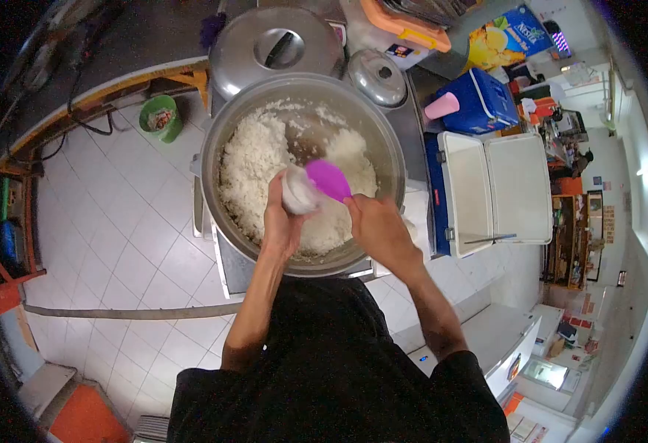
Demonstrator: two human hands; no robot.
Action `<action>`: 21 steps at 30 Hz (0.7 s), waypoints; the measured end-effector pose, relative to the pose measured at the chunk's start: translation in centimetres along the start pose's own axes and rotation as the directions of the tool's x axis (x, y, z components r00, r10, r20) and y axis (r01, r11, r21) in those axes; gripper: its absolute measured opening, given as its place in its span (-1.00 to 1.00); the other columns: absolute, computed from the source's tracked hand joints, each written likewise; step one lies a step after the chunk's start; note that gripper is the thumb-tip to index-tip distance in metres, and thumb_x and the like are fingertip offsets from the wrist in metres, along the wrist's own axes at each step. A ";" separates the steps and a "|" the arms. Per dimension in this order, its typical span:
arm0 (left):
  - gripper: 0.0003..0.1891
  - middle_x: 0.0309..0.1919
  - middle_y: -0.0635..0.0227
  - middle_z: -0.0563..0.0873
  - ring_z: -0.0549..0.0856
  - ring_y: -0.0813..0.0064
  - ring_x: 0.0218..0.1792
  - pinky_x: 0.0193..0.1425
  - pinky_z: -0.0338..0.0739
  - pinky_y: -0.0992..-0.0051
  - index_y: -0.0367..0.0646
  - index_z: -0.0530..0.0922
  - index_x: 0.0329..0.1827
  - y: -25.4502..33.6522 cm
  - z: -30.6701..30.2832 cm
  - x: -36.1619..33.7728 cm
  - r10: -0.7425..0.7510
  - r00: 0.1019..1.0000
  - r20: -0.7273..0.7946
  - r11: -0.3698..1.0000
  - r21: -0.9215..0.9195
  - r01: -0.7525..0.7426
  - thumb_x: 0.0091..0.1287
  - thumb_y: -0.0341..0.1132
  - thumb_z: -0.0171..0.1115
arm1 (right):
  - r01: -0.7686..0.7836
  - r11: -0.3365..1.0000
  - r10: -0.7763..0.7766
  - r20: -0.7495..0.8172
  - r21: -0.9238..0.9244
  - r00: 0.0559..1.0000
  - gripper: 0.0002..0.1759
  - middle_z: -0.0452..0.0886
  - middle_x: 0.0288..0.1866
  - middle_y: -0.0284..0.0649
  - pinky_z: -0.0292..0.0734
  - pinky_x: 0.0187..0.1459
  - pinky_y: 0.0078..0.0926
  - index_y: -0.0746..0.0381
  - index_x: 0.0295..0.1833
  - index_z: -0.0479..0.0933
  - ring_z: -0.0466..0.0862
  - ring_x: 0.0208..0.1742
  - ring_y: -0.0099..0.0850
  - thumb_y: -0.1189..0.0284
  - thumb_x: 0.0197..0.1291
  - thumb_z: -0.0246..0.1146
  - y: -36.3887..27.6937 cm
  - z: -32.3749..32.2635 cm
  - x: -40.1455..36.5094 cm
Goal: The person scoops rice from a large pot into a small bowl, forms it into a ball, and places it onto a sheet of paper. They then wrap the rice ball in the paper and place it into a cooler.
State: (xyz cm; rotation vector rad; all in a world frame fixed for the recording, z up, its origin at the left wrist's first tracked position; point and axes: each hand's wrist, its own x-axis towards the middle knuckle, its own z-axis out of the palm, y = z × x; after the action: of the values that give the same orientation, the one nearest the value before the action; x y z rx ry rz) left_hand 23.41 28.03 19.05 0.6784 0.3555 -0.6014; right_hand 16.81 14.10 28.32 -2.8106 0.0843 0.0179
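A large round metal pot [394, 159] holds white rice [254, 151], heaped along its left side and at the right, with part of the bottom showing between. Over the pot, my left hand [283, 221] is wrapped round a small whitish cup [299, 190], tilted and slightly blurred. My right hand [383, 230] grips the handle of a purple paddle [328, 179], whose flat blade is beside the cup's rim. Whether the cup has rice in it is hard to make out.
Behind the pot lie a large metal lid [302, 55] and a smaller lid [378, 77]. An open white-lined cooler [468, 196] and a blue cooler [475, 103] with a pink cup [442, 105] stand at right. A green bin [160, 118] is on the floor at left.
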 end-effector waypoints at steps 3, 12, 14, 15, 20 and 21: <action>-0.55 0.13 0.30 0.56 0.58 0.45 0.13 0.06 0.61 0.32 -0.07 0.34 0.31 -0.7 -0.6 0.3 0.103 0.994 0.030 0.994 0.020 -0.104 0.59 0.02 -0.24 | -0.196 0.980 0.189 0.143 0.041 0.972 -0.67 0.64 -0.42 0.13 0.59 -0.24 0.06 0.36 -0.25 0.57 0.68 -0.34 0.12 0.35 0.43 0.02 -3.4 3.9 -0.7; -0.47 0.24 0.27 0.51 0.50 0.33 0.30 0.34 0.44 0.23 -0.06 0.33 0.37 2.7 -6.3 -3.6 0.373 0.916 -0.144 0.921 0.173 -0.348 0.56 0.12 -0.17 | -0.038 0.935 0.160 0.326 -0.352 0.932 -0.73 0.69 -0.31 0.05 0.60 -0.24 -0.04 0.24 -0.02 0.60 0.70 -0.28 0.03 0.32 0.30 0.16 3.6 3.0 0.6; -0.47 0.24 0.26 0.50 0.50 0.35 0.28 0.36 0.41 0.29 -0.10 0.34 0.35 4.0 -7.4 -4.6 0.482 0.862 -0.155 0.866 0.236 -0.441 0.56 0.10 -0.18 | 0.051 0.922 0.103 0.373 -0.383 0.922 -0.71 0.70 -0.25 0.01 0.60 -0.23 -0.06 0.23 0.04 0.58 0.71 -0.26 0.00 0.36 0.27 0.17 5.6 6.3 -0.2; -0.47 0.24 0.26 0.50 0.50 0.35 0.28 0.36 0.41 0.29 -0.10 0.34 0.35 4.2 -7.9 -4.8 0.479 0.862 -0.164 0.868 0.237 -0.437 0.56 0.10 -0.18 | 0.101 0.954 -0.022 0.272 -0.282 0.962 -0.68 0.70 -0.23 -0.01 0.60 -0.21 -0.08 0.21 0.09 0.56 0.71 -0.26 -0.02 0.39 0.24 0.18 6.0 8.1 -0.4; -0.44 0.24 0.23 0.50 0.48 0.32 0.32 0.39 0.38 0.25 -0.12 0.34 0.35 4.2 -9.3 -5.1 0.508 0.855 -0.107 0.832 0.316 -0.456 0.55 0.13 -0.20 | 0.279 0.960 -0.253 0.345 -0.027 0.904 -0.55 0.69 -0.16 -0.04 0.55 -0.27 -0.08 0.10 0.24 0.55 0.67 -0.33 -0.04 0.44 0.20 0.22 4.1 12.7 -1.4; -0.42 0.26 0.24 0.49 0.46 0.31 0.34 0.41 0.37 0.21 -0.09 0.33 0.36 4.3 -9.2 -5.2 0.480 0.870 -0.117 0.846 0.326 -0.422 0.54 0.16 -0.22 | 0.274 0.961 -0.250 0.344 -0.023 0.905 -0.55 0.69 -0.16 -0.04 0.55 -0.27 -0.08 0.10 0.24 0.55 0.67 -0.33 -0.04 0.44 0.20 0.22 4.3 12.7 -1.5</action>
State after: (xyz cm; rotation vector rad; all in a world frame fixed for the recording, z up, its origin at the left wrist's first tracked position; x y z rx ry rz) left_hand 20.96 38.96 16.96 1.0741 0.2745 -0.1282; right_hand 15.01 14.24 14.99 -2.8179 -0.3834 0.4471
